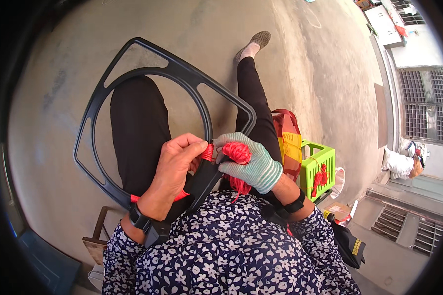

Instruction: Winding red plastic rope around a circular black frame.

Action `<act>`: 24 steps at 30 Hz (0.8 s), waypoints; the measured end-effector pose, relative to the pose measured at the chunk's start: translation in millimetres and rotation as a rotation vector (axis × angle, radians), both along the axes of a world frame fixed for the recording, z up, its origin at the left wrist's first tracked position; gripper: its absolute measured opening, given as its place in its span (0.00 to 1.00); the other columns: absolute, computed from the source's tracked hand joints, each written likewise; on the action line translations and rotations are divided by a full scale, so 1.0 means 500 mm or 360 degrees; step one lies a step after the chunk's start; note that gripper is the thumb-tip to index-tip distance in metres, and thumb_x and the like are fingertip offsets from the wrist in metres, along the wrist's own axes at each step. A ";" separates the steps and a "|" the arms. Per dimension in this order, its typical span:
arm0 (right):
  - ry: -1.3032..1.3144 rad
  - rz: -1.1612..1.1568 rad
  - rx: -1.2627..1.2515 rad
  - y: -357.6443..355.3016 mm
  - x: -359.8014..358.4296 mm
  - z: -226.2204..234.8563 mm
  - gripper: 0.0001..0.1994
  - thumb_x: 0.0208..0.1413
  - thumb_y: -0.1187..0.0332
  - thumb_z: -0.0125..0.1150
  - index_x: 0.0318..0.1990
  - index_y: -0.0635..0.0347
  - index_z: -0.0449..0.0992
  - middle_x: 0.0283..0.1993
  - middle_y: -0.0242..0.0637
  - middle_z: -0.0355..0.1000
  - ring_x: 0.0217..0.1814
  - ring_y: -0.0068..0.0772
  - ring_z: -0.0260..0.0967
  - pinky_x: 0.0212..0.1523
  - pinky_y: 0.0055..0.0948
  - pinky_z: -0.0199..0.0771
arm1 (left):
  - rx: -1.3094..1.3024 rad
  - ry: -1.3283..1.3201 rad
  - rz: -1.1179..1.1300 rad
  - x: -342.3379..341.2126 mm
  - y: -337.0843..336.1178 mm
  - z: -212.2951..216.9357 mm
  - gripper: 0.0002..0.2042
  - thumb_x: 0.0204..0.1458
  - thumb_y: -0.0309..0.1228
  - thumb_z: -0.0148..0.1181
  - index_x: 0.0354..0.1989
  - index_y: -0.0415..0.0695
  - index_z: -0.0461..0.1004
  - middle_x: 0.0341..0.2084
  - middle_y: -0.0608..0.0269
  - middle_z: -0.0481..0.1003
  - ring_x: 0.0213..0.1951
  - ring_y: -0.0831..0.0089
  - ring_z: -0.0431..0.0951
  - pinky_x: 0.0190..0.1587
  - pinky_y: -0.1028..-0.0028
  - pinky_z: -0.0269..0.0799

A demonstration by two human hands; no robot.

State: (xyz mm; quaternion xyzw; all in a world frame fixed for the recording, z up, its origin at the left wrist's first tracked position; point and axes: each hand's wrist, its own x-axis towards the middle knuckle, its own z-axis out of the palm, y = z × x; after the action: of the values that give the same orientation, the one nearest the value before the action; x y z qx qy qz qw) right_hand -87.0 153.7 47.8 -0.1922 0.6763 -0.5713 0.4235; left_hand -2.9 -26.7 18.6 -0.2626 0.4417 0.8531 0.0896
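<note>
Left hand, ungloved: fingers pinched together on a red cord winding around the inner ring of a black frame. Right hand, in a striped knit glove: fingers curled around a red cord bundle, strands hanging below. Frame lies over the lap, 1 dark trouser leg showing through its ring, its right corner overlapping the other leg. Right of the lap, a red-and-yellow bag, contents not visible; just beside it, a slotted green basket, red strands against its outside. Concrete floor runs wide past the frame's left and far edges; bag and basket crowd the right. Lower left, part of a wooden seat. Far right, white sacks by a wall with a barred window.
</note>
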 end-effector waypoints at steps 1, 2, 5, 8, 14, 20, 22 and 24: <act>-0.0014 -0.0007 0.0011 -0.002 0.000 0.006 0.24 0.45 0.75 0.67 0.52 0.60 0.68 0.43 0.36 0.74 0.42 0.24 0.73 0.46 0.25 0.74 | 0.0011 -0.0014 -0.0007 0.000 0.001 -0.001 0.05 0.55 0.29 0.56 0.29 0.44 0.73 0.22 0.70 0.74 0.22 0.85 0.73 0.24 0.85 0.68; -0.0097 -0.0012 0.0021 -0.004 -0.001 0.012 0.24 0.46 0.76 0.66 0.52 0.60 0.68 0.43 0.36 0.74 0.42 0.23 0.73 0.45 0.24 0.74 | 0.0011 -0.0023 -0.0014 -0.001 0.002 0.000 0.05 0.55 0.28 0.56 0.28 0.43 0.73 0.22 0.70 0.74 0.22 0.85 0.73 0.24 0.85 0.68; -0.0078 -0.0040 0.0015 -0.004 0.005 0.008 0.23 0.46 0.77 0.65 0.52 0.60 0.68 0.41 0.36 0.74 0.42 0.22 0.73 0.44 0.24 0.75 | 0.0037 -0.0039 -0.0013 -0.001 0.004 0.007 0.05 0.55 0.28 0.55 0.28 0.43 0.73 0.22 0.69 0.74 0.22 0.85 0.73 0.24 0.85 0.68; -0.0004 -0.0038 0.0037 -0.006 0.003 0.011 0.22 0.46 0.77 0.65 0.51 0.61 0.68 0.40 0.35 0.74 0.41 0.22 0.73 0.44 0.24 0.74 | 0.0055 -0.0044 -0.0006 -0.002 0.005 0.009 0.05 0.54 0.27 0.55 0.28 0.43 0.73 0.22 0.69 0.74 0.22 0.84 0.73 0.24 0.84 0.69; 0.0080 -0.0046 0.0024 -0.013 0.005 -0.009 0.20 0.46 0.76 0.65 0.48 0.60 0.68 0.38 0.33 0.73 0.40 0.23 0.73 0.44 0.24 0.73 | 0.0031 -0.0089 0.0017 0.000 0.001 0.005 0.04 0.54 0.26 0.55 0.27 0.43 0.73 0.22 0.69 0.74 0.22 0.84 0.73 0.25 0.84 0.69; 0.0032 0.0059 0.0106 -0.020 -0.005 -0.006 0.19 0.47 0.75 0.65 0.48 0.60 0.69 0.39 0.34 0.73 0.41 0.24 0.72 0.44 0.24 0.73 | 0.0010 -0.0062 0.0043 0.007 -0.003 0.001 0.04 0.54 0.26 0.55 0.27 0.42 0.73 0.22 0.69 0.74 0.22 0.85 0.72 0.26 0.83 0.68; -0.0077 0.0031 0.0138 -0.018 -0.011 -0.005 0.19 0.47 0.75 0.65 0.48 0.60 0.69 0.39 0.34 0.73 0.41 0.24 0.72 0.44 0.24 0.73 | 0.0017 -0.0050 0.0065 0.003 0.000 0.005 0.04 0.54 0.26 0.55 0.27 0.43 0.73 0.22 0.70 0.74 0.23 0.85 0.72 0.27 0.84 0.67; 0.0412 0.0086 -0.0073 0.002 -0.020 -0.016 0.20 0.47 0.74 0.65 0.50 0.59 0.69 0.37 0.34 0.73 0.38 0.24 0.73 0.41 0.25 0.75 | -0.0009 -0.0010 0.0078 0.002 0.004 0.006 0.04 0.54 0.26 0.57 0.28 0.42 0.75 0.20 0.73 0.73 0.22 0.89 0.69 0.24 0.85 0.61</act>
State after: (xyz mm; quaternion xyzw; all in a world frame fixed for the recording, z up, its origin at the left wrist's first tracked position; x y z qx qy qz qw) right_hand -96.7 154.8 39.8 -0.2922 0.7065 -0.5454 0.3434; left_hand -1.7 -24.8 21.6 -0.2763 0.4373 0.8530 0.0692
